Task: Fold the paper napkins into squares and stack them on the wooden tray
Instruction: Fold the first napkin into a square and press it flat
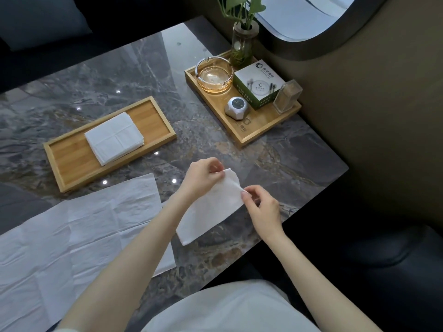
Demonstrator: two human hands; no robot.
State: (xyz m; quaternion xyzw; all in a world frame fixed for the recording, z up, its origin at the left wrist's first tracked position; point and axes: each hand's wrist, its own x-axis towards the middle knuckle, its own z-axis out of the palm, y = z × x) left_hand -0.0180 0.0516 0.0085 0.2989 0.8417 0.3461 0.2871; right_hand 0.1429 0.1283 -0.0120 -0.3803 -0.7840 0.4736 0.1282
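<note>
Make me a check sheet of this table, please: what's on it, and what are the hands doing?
Surface: grey marble table, glossy.
Job's things: long wooden tray holds folded white napkin stack; unfolded white paper napkins lie flat at the near-left edge.
Clutter: second wooden tray carries amber glass ashtray, green-white tissue box, silver call button.
Grippers: left hand and right hand pinch half-folded white napkin.
Cables: nothing seen.
Surroundings: plant in glass vase, black seat.
</note>
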